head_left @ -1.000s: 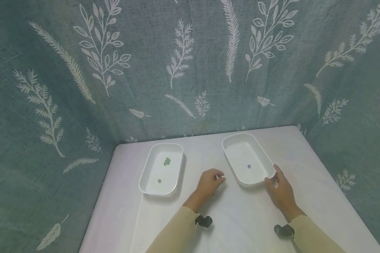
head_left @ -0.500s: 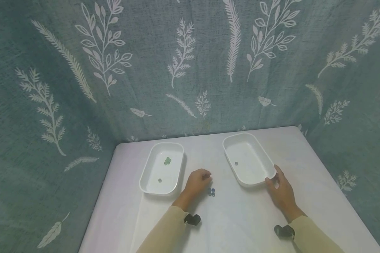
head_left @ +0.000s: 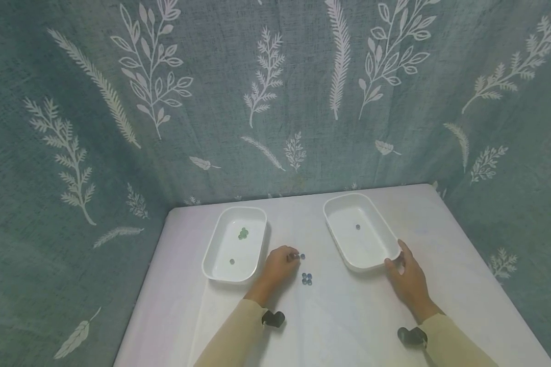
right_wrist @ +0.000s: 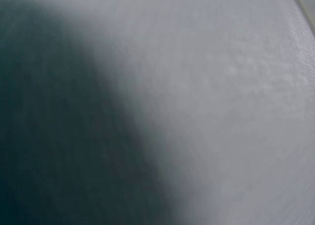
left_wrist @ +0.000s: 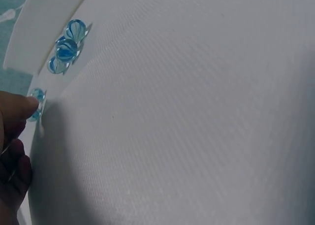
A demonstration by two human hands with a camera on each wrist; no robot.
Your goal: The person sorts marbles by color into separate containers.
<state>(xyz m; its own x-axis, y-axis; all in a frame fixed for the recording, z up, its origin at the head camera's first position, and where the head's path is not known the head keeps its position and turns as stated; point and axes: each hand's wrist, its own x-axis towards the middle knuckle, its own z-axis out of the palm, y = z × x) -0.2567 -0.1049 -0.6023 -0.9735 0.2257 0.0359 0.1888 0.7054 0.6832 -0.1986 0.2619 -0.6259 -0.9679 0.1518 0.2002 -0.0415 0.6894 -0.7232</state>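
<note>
My left hand [head_left: 277, 266] is over the white cloth between the two trays, thumb and fingertips pinching a blue-streaked glass marble. In the left wrist view the thumb [left_wrist: 19, 107] partly covers blue glass, so I cannot tell whether one or two marbles are there. Another marble [head_left: 302, 256] shows right at the fingertips in the head view. Just nearer, several marbles [left_wrist: 66, 49] sit in a tight cluster. My right hand [head_left: 409, 278] grips the near right corner of the right white tray [head_left: 342, 250] between thumb and fingers. One marble [head_left: 358, 227] lies inside that tray.
The left white tray [head_left: 209, 255] holds several clustered green marbles [head_left: 243, 233] and a lone marble [head_left: 231, 261]. A patterned green curtain [head_left: 275, 102] borders the table's back and sides. The right wrist view shows mostly cloth and a dark blur.
My left hand has drawn left from beside the right tray to the marbles, uncovering the cluster. The marble in the right tray has rolled left, then back right and farther away. The right hand stays.
</note>
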